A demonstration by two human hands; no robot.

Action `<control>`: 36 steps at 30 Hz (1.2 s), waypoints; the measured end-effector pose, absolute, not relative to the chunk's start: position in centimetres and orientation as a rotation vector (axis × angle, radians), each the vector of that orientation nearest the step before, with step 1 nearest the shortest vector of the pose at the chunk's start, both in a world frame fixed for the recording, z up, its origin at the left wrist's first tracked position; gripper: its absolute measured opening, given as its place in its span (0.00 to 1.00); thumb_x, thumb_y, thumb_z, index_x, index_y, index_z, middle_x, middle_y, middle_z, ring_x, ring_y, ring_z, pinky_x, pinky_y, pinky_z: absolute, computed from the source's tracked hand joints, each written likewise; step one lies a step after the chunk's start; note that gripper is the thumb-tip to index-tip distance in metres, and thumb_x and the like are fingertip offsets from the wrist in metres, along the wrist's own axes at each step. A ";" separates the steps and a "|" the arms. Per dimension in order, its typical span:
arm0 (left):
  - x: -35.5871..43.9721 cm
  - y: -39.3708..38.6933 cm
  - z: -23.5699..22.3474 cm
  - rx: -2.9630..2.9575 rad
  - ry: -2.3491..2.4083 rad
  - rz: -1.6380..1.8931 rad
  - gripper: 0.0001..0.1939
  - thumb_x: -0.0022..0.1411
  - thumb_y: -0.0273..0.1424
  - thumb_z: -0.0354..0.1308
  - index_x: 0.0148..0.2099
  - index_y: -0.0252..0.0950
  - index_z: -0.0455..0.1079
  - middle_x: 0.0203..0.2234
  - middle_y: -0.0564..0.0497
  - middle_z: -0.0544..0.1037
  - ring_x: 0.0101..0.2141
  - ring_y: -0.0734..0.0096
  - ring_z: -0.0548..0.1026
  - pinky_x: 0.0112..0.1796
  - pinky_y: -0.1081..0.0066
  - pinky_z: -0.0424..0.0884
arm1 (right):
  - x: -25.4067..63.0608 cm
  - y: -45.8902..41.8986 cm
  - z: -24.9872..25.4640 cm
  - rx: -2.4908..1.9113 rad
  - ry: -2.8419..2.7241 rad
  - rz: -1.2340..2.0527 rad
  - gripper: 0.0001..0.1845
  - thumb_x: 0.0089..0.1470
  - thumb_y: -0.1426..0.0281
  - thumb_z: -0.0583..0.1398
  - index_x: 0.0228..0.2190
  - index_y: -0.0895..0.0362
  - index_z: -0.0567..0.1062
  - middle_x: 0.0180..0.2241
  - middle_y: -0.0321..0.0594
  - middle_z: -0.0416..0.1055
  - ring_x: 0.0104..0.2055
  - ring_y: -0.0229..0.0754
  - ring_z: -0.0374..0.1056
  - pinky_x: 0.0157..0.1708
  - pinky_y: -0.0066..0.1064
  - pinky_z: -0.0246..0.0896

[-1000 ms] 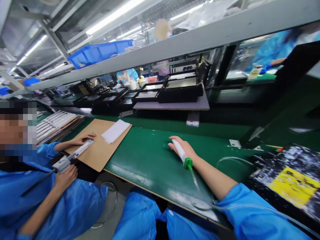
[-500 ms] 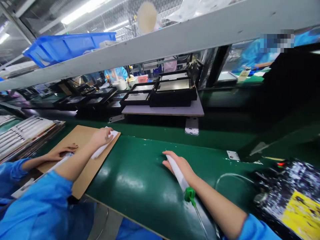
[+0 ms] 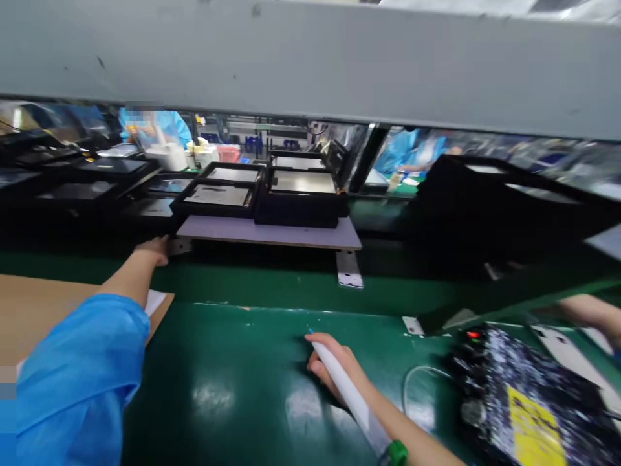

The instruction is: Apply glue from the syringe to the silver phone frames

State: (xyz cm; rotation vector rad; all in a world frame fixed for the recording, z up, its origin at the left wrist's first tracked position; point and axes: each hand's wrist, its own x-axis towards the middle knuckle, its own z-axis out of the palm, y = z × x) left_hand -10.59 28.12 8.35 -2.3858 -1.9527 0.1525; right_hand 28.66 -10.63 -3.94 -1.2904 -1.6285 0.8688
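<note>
My right hand point(image 3: 332, 369) is closed around a white glue dispensing syringe point(image 3: 347, 391). A thin blue needle tip point(image 3: 310, 331) points forward from it, and a green cap point(image 3: 398, 452) sits at its rear end. On the left, my left hand point(image 3: 152, 250) reaches to the dark strip at the back of the bench. Its fingers are at the left end of a light flat plate with small holes point(image 3: 179, 246), by the corner of a raised white board point(image 3: 272, 234). Shadow and blur hide whether they grip it. Under the same board another light plate point(image 3: 349, 270) sticks out.
Black framed trays point(image 3: 218, 194) stand on and beside the board. Brown cardboard point(image 3: 43, 310) lies at left with a white piece point(image 3: 154, 301). A speckled black box with a yellow label point(image 3: 533, 424) and tubing stands right; another person's arm point(image 3: 589, 310) is beyond. A grey beam point(image 3: 291, 65) crosses above.
My left hand has left the white piece on the cardboard and moved forward to the plate by the board. My right hand still holds the syringe. The camera view has turned right.
</note>
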 end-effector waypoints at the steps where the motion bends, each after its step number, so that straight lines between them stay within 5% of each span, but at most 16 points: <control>1: -10.2 28.2 8.2 -2.336 -1.989 0.225 0.21 0.71 0.39 0.60 0.60 0.34 0.69 0.54 0.42 0.74 0.50 0.59 0.76 0.50 0.54 0.77 | 28.7 -10.5 -3.8 -1.288 -1.610 0.877 0.23 0.64 0.55 0.59 0.56 0.52 0.69 0.28 0.35 0.78 0.22 0.36 0.70 0.25 0.26 0.64; 8: -7.4 22.4 10.5 -2.229 -1.824 0.513 0.20 0.71 0.39 0.60 0.59 0.34 0.69 0.55 0.43 0.74 0.53 0.58 0.75 0.53 0.51 0.74 | 28.6 -9.9 -2.2 -1.321 -1.472 0.967 0.24 0.63 0.54 0.58 0.54 0.54 0.69 0.28 0.37 0.78 0.21 0.36 0.68 0.23 0.27 0.65; 12: -5.7 15.2 13.1 -2.383 -1.496 0.388 0.21 0.61 0.26 0.65 0.56 0.30 0.71 0.55 0.38 0.74 0.60 0.44 0.68 0.64 0.39 0.55 | 28.5 -10.0 -1.6 -1.275 -1.424 0.970 0.25 0.63 0.53 0.56 0.55 0.56 0.68 0.29 0.39 0.79 0.21 0.36 0.68 0.21 0.26 0.64; 14: -4.4 10.4 13.4 -2.498 -1.304 0.332 0.26 0.55 0.21 0.64 0.57 0.33 0.71 0.57 0.37 0.74 0.63 0.40 0.63 0.66 0.41 0.48 | 28.4 -10.2 -1.6 -1.247 -1.408 0.979 0.27 0.62 0.52 0.56 0.54 0.57 0.69 0.29 0.39 0.79 0.21 0.36 0.68 0.20 0.26 0.64; 18: -1.4 -0.8 10.5 -2.786 -0.885 0.313 0.27 0.61 0.22 0.60 0.61 0.48 0.69 0.62 0.51 0.72 0.71 0.58 0.55 0.70 0.56 0.43 | 28.4 -10.7 -2.0 -1.194 -1.352 0.989 0.32 0.61 0.47 0.57 0.55 0.59 0.70 0.29 0.40 0.79 0.20 0.36 0.67 0.19 0.26 0.63; 21: 0.5 -7.5 6.8 -2.920 -0.457 0.150 0.19 0.70 0.24 0.53 0.60 0.44 0.70 0.66 0.47 0.68 0.71 0.54 0.57 0.70 0.49 0.47 | 28.7 -11.2 -2.4 -1.185 -1.282 1.020 0.38 0.58 0.43 0.57 0.55 0.60 0.71 0.28 0.40 0.77 0.20 0.35 0.67 0.19 0.26 0.61; 25: 1.2 -9.4 4.8 -2.983 -0.546 0.016 0.32 0.68 0.19 0.51 0.69 0.50 0.61 0.71 0.50 0.61 0.71 0.50 0.56 0.68 0.45 0.51 | 29.7 -11.6 -2.7 -1.255 -1.145 1.038 0.38 0.56 0.40 0.59 0.50 0.60 0.76 0.27 0.37 0.73 0.22 0.34 0.67 0.21 0.26 0.62; 27: 1.2 -7.9 4.8 -2.956 -0.877 -0.133 0.37 0.65 0.18 0.51 0.73 0.44 0.56 0.70 0.43 0.62 0.69 0.45 0.59 0.65 0.44 0.56 | 30.0 -11.5 -2.7 -1.319 -1.060 1.003 0.35 0.56 0.42 0.61 0.49 0.59 0.75 0.26 0.34 0.71 0.22 0.34 0.66 0.21 0.26 0.62; 31: 2.5 -4.8 3.6 -3.108 -1.415 -0.482 0.27 0.68 0.37 0.58 0.65 0.31 0.66 0.52 0.38 0.76 0.52 0.53 0.76 0.52 0.55 0.72 | 30.0 -11.6 -2.2 -1.351 -0.979 0.927 0.33 0.53 0.46 0.65 0.52 0.55 0.70 0.26 0.30 0.72 0.23 0.35 0.68 0.22 0.26 0.64; 33: 3.8 -4.6 2.4 -3.294 -1.300 -0.464 0.36 0.59 0.53 0.65 0.59 0.31 0.71 0.48 0.40 0.78 0.48 0.54 0.76 0.50 0.56 0.72 | 29.8 -11.9 -1.9 -1.368 -1.004 0.908 0.29 0.53 0.48 0.67 0.47 0.55 0.72 0.27 0.33 0.74 0.23 0.36 0.70 0.23 0.27 0.66; 36: 5.3 -5.0 0.8 -3.410 -1.056 -0.368 0.42 0.50 0.62 0.67 0.53 0.32 0.75 0.45 0.43 0.77 0.45 0.54 0.74 0.49 0.55 0.70 | 29.4 -12.6 -1.4 -1.399 -1.127 0.895 0.24 0.52 0.51 0.70 0.41 0.56 0.76 0.29 0.37 0.76 0.25 0.38 0.72 0.26 0.29 0.69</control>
